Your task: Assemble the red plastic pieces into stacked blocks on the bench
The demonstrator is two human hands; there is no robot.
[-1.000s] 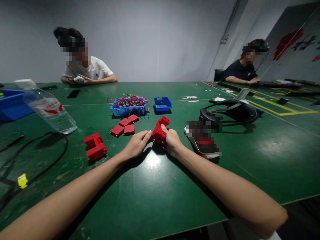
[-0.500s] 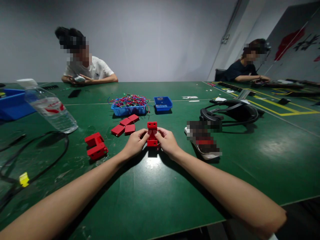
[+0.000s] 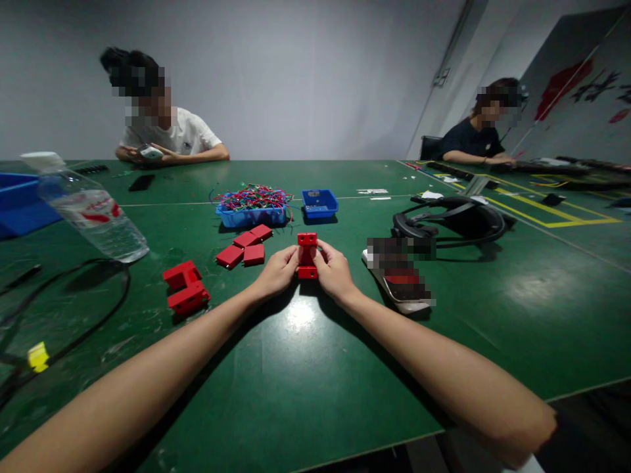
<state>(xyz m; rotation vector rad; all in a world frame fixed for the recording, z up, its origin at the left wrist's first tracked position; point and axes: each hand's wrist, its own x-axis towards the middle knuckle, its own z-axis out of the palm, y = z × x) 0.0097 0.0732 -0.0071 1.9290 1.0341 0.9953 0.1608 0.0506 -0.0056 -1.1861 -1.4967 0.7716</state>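
At table point(image 3: 305, 381) centre: left hand point(image 3: 277, 272) and right hand point(image 3: 335, 274) pinch red block point(image 3: 307, 255).
Bottle point(image 3: 91, 215) label: red print, unreadable.

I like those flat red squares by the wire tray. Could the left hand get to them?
Probably yes. The flat red squares lie close to the left hand, with nothing between. But that hand is busy gripping the red block together with the right hand.

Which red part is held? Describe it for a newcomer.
On the green table, look this side of the wire tray. The red block stands upright, pinched between left hand and right hand; the other red parts lie loose to its left.
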